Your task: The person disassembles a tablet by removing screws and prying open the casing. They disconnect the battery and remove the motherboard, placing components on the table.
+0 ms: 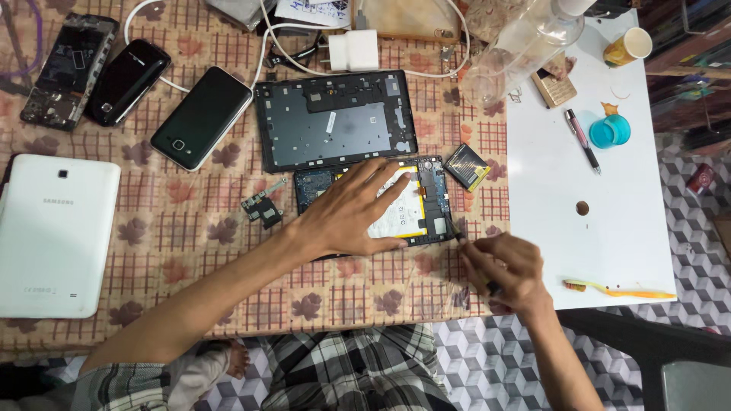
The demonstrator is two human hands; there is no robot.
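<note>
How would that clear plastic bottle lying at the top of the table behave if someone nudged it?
The clear bottle lies on its side and looks empty, so it is probably light and would likely roll. Its thin see-through wall suggests it would dent rather than break.

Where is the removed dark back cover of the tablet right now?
In the head view the back cover lies inner side up at top centre of the table, just above the opened tablet under the left hand, beside the white-edged phone.
</note>
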